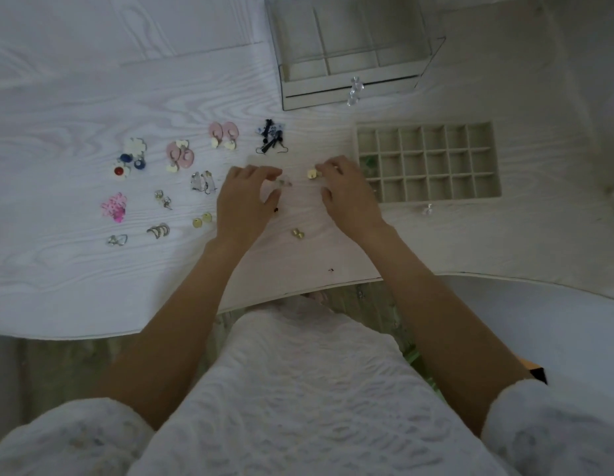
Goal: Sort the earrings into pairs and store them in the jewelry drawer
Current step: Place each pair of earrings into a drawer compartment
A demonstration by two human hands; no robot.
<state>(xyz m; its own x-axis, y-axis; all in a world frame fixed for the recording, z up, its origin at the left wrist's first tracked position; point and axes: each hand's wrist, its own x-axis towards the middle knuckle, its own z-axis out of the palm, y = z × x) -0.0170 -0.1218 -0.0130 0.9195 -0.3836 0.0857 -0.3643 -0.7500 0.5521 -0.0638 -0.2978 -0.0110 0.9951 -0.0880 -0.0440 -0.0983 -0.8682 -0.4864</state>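
Earring pairs (181, 156) left of hands, drawer tray (427, 161) right, clear organizer (350, 56) behind

White textured dress (298, 389) w/ short fuzzy sleeves (539, 424); forearms & hands bare, no rings.

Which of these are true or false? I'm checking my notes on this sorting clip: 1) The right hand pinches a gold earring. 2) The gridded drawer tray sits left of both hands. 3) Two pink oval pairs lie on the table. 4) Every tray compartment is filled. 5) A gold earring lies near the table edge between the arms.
1) True: the right hand pinches a gold earring.
2) False: the gridded drawer tray sits right of both hands.
3) True: one pink oval pair, another.
4) False: most compartments look empty; something green shows in one.
5) True: the small gold earring lies there.
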